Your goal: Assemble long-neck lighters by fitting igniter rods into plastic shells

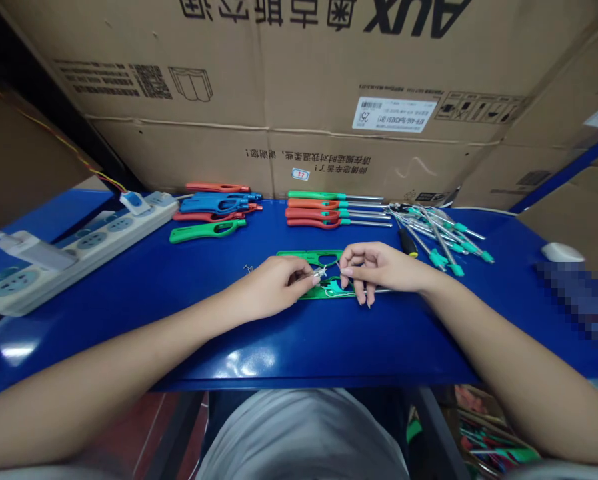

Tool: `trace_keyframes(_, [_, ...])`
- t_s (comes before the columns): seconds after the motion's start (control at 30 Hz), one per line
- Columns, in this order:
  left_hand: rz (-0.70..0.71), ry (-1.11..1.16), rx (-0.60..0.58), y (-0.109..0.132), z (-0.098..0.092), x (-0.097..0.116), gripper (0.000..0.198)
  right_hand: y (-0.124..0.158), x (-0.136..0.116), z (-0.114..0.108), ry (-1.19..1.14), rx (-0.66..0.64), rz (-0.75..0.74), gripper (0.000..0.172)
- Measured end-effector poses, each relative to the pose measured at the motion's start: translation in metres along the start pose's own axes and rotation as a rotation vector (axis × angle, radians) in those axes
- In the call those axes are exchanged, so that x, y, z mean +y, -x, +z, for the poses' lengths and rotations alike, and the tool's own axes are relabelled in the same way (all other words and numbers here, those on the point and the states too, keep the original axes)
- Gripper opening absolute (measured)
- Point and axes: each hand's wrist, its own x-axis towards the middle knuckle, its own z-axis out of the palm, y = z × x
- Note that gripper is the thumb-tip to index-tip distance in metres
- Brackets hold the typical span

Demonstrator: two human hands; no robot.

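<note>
A green plastic lighter shell [309,257] lies open on the blue table [189,293] between my hands. My left hand [273,287] is closed in a pinch on a small metal part [319,273] over the shell. My right hand [379,268] rests on the shell's right end, its fingers curled down onto a thin metal tube [379,291] and a teal inner piece [335,288]. Whether the right fingers grip the tube or only press on it is unclear.
Finished long lighters in green and red [329,208] lie at the back centre. Red, blue and green handle shells [213,212] are piled at back left. Several metal tubes with teal ends [441,235] lie at right. A power strip [73,248] sits left; cardboard boxes [299,87] stand behind.
</note>
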Motion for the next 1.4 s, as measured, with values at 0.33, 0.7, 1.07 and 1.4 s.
trace_keyframes(0.33, [0.019, 0.062, 0.014, -0.002, 0.005, -0.006, 0.026, -0.004, 0.004, 0.004, 0.102, 0.024, -0.005, 0.038])
trace_keyframes(0.7, [0.023, 0.057, 0.043, -0.002, 0.010, -0.005, 0.023, -0.003, 0.000, 0.005, 0.117, 0.065, -0.040, 0.042])
trace_keyframes(1.07, [0.096, -0.016, 0.116, -0.003, 0.010, -0.010, 0.020, -0.008, 0.003, 0.009, 0.110, 0.181, -0.079, 0.046])
trace_keyframes(1.4, [0.059, 0.015, 0.156, -0.005, 0.011, -0.014, 0.024, -0.008, 0.001, 0.010, 0.144, 0.194, -0.132, 0.043])
